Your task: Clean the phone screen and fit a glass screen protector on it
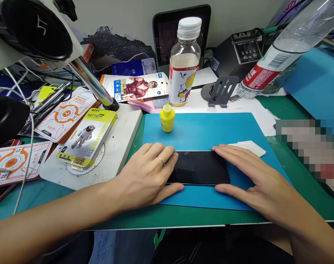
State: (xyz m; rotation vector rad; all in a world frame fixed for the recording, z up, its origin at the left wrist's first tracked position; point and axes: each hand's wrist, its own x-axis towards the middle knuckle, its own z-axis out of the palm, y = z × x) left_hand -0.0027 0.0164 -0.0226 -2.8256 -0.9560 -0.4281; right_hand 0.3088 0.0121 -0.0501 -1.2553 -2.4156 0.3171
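Note:
A black phone (201, 167) lies flat, screen up, on a blue work mat (211, 130). My left hand (146, 176) rests over the phone's left end, fingers spread, a ring on one finger. My right hand (248, 176) holds the phone's right end between thumb and fingers. A small yellow dropper bottle (167, 117) stands on the mat just behind the phone. A white wipe (251, 147) lies behind my right hand.
A tall drink bottle (185, 62) stands behind the mat, with a tilted water bottle (279, 51) and a phone stand (222, 90) to its right. Battery packs (87, 137) and boxes (64, 113) crowd the left. A microscope arm (92, 82) leans overhead.

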